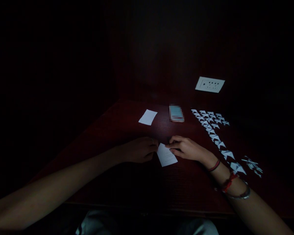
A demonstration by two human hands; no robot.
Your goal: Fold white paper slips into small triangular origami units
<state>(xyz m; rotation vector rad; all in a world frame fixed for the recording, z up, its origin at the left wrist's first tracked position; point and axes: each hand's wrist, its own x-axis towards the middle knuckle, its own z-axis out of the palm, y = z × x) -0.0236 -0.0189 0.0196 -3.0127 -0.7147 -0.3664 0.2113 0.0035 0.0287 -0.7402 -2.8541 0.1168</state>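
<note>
A small white sheet of paper point(167, 157) with faint lines of print lies on the dark red table in front of me. My left hand point(142, 149), in shadow with a ring on one finger, is closed with its fingertips at the sheet's left corner. From the other side, my right hand point(185, 148) has bent fingers and thumb gripping the upper right edge. Bracelets circle my right wrist, one of them a red cord point(230, 182). The undersides of my fingers are hidden.
Another white sheet point(148, 117) lies farther back, beside a blurred phone-like object point(176, 113). Folded white paper pieces point(213, 136) stand in rows at right, near a pile of narrow paper strips point(253, 165). A socket panel point(210, 85) is on the back wall.
</note>
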